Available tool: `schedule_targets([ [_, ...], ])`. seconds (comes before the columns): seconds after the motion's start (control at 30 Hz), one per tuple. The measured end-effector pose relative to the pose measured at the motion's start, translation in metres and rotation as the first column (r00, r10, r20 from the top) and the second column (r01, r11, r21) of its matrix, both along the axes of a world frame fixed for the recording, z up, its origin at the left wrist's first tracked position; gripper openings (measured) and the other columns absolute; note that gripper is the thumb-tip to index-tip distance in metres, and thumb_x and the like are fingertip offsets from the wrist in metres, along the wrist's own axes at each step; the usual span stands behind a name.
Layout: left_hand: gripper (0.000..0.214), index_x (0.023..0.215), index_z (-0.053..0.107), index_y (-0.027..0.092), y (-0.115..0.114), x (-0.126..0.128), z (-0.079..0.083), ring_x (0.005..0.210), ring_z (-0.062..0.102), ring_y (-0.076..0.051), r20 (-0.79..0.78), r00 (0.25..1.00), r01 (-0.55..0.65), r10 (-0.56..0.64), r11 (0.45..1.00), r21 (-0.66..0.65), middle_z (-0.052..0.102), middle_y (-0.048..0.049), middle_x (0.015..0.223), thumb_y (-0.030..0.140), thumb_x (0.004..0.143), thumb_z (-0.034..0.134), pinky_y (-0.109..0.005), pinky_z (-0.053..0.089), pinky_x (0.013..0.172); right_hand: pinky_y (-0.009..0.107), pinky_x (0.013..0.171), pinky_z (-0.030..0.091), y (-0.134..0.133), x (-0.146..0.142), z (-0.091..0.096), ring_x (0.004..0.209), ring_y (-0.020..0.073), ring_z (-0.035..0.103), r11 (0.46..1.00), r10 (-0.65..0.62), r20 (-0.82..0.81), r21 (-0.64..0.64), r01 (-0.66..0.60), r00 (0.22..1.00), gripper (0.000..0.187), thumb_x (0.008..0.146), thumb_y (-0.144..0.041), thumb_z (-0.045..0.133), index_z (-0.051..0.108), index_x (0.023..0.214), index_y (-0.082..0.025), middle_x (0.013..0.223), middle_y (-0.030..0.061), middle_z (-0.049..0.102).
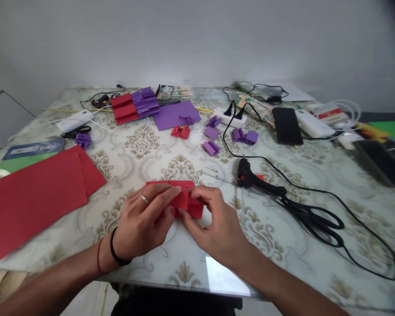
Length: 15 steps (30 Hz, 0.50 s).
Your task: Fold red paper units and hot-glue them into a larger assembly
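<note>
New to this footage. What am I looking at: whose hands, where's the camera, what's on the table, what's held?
There is no machine here: a person works with two bare hands. The single picture comes from a camera worn on their head, looking forward and down.

The left hand and right hand both pinch a folded red paper piece low over a glass-topped patterned table.

Around it: large red paper sheets on the left, a black glue gun and black scissors on the right. Farther back lie stacked red and purple folded pieces, a purple sheet, a white power strip and a dark phone.
</note>
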<state>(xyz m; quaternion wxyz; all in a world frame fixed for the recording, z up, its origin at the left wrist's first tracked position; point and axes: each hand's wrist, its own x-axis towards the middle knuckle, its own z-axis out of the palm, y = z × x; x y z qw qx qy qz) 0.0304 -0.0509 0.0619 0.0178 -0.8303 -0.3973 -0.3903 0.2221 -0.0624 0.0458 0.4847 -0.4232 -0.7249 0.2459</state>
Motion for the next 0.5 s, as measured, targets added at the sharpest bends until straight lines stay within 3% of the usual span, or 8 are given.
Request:
schedule_targets([
  [0.1, 0.025, 0.113, 0.06, 0.021, -0.001, 0.007, 0.012, 0.089, 0.073, -0.016, 0.089, 0.996, -0.017, 0.029, 0.991, -0.131, 0.072, -0.0034, 0.102, 0.006, 0.093, 0.057, -0.026, 0.059, 0.08, 0.03, 0.083, 0.063, 0.001, -0.002, 0.005, 0.096, 0.0179, 0.075, 0.996, -0.035, -0.139, -0.081, 0.024, 0.99, 0.046, 0.093, -0.014, 0.066, 0.049, 0.133, -0.029, 0.109, 0.0026, 0.073],
  [0.17, 0.019, 0.105, 0.058, 0.022, -0.001, 0.012, 0.018, 0.083, 0.071, -0.014, 0.18, 0.982, -0.006, 0.05, 0.972, -0.234, 0.069, -0.0012, 0.096, 0.007, 0.093, 0.058, -0.025, 0.059, 0.078, 0.034, 0.088, 0.061, 0.004, 0.0, 0.014, 0.1, 0.0198, 0.075, 0.99, -0.037, -0.119, -0.138, 0.021, 0.992, 0.037, 0.094, -0.017, 0.064, 0.053, 0.128, -0.027, 0.108, 0.004, 0.074],
  [0.3, 0.013, 0.1, 0.057, 0.022, 0.002, 0.023, 0.024, 0.071, 0.069, -0.011, 0.264, 0.96, 0.002, 0.094, 0.939, -0.344, 0.069, 0.0034, 0.083, 0.013, 0.093, 0.064, -0.022, 0.057, 0.071, 0.031, 0.073, 0.057, 0.012, 0.005, 0.031, 0.08, 0.0184, 0.072, 0.965, -0.021, -0.085, -0.262, -0.002, 0.996, 0.005, 0.097, -0.023, 0.059, 0.062, 0.101, -0.023, 0.092, 0.0021, 0.074],
  [0.5, 0.013, 0.1, 0.057, 0.024, 0.008, 0.035, 0.024, 0.061, 0.068, -0.009, 0.303, 0.942, -0.023, 0.146, 0.926, -0.377, 0.071, 0.0065, 0.075, 0.017, 0.094, 0.066, -0.017, 0.052, 0.058, 0.028, 0.063, 0.051, 0.019, 0.003, 0.033, 0.071, 0.0164, 0.063, 0.955, -0.082, -0.158, -0.295, 0.033, 0.984, 0.007, 0.089, -0.019, 0.059, 0.056, 0.083, -0.023, 0.078, -0.0012, 0.066],
])
